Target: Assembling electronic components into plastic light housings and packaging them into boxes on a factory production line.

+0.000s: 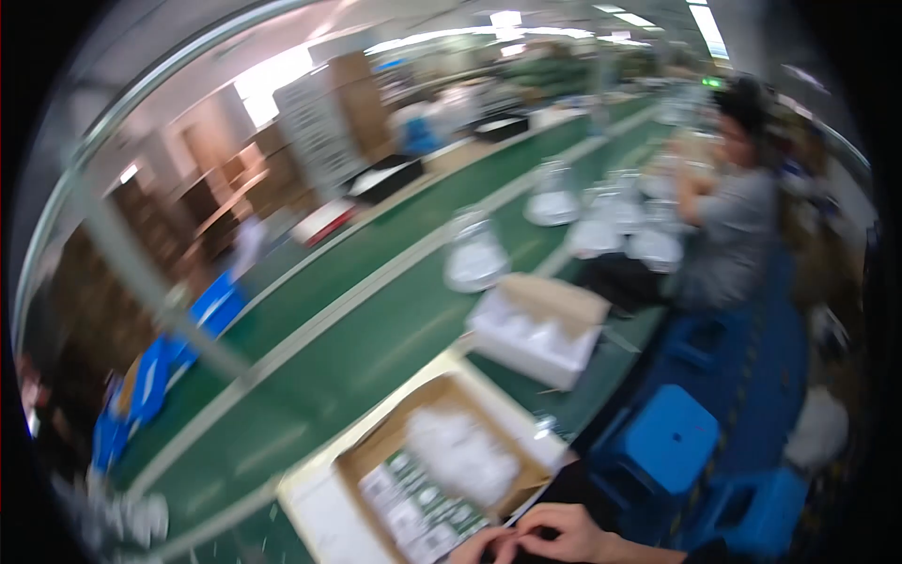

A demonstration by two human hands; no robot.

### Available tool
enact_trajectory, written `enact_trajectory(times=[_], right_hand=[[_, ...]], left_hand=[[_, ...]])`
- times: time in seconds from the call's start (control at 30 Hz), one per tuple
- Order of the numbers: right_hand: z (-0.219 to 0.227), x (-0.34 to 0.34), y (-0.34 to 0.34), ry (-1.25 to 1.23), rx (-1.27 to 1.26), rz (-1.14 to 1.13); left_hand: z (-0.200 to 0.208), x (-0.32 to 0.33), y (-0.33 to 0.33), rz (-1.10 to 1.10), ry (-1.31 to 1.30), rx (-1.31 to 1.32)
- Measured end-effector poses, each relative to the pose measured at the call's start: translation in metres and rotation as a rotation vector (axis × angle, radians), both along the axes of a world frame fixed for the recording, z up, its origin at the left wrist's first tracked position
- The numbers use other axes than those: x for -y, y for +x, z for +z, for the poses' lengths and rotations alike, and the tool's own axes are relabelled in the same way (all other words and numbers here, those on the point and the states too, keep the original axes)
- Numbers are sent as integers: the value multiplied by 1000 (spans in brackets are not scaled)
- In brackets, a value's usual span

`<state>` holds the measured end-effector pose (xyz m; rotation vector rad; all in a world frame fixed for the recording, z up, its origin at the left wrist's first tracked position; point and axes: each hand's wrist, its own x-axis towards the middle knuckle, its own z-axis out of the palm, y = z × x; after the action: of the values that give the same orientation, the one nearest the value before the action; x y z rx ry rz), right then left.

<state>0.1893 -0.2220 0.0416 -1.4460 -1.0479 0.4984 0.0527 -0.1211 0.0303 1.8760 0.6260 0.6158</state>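
At the lower edge my left hand (490, 545) and my right hand (567, 534) meet, fingertips pressed together. Whatever is between the fingers, if anything, is too small and blurred to make out. Just beyond them lies an open cardboard box (383, 414) on a pale board (315, 498). Inside it, green-and-white printed pieces (421, 508) fill the near left part. A heap of white, soft-looking items (462, 453) fills the rest. My right forearm comes in from the lower right.
Beyond stands a white carton (531, 348) holding pale items. Clear dome-shaped pieces (476, 252) stand along the green conveyor line (357, 348). Blue stools (667, 437) are at right, and a co-worker (733, 216) sits farther along. A grey post (150, 273) rises at left.
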Motion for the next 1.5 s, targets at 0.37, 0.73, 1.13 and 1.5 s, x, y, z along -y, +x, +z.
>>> enact_trajectory(times=[0.37, 0.73, 1.13, 1.5], right_hand=[[-12, 6, 2, 101, -39, -73], [-34, -2, 14, 27, -373, -12], [-80, -73, 56, 327, -608, -33], [-72, -102, 70, 129, -338, 65]], left_hand=[[-25, -21, -6, -183, -102, -59], [-27, -18, 10, -209, 70, 157], [1, -121, 69, -226, 421, -15], [-24, -140, 97, -128, 411, 83]])
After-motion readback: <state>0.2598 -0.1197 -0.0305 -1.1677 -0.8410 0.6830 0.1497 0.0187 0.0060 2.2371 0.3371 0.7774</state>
